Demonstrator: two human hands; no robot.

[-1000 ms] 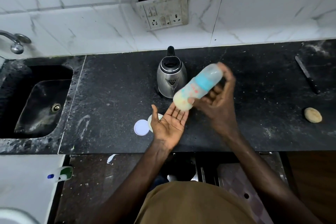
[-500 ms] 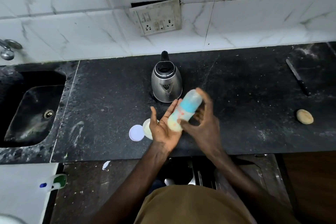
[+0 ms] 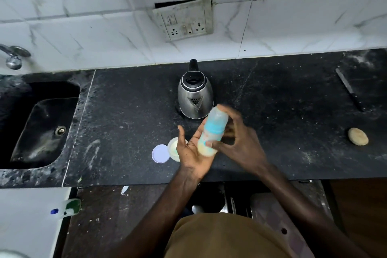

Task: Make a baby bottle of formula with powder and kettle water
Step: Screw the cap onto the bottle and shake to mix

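Baby bottle, a translucent plastic one with a light blue collar and a clear domed cap, was held tilted above the black speckled stone table, cap end up and away from the person, with pale yellowish formula in its lower part. The right hand gripped it, its fingers curled round the upper body and the thumb pressed low on the side. The left hand lay palm up under the base, its fingers straight and holding nothing, and the base seemed to touch the palm. The step in hand looked like mixing: knocking or shaking the closed bottle against the palm to break up powder. To do it well, the collar should be screwed tight and the cap seated before any hard shake, and the grip should sit on the body, not on the cap, which could pop off. Short firm strokes would suit, and a look at the base for clumps. The stainless steel kettle stood just behind the bottle, so the swing needed to stay clear of it. A small white tub and its round white lid lay on the table just beside the left hand.
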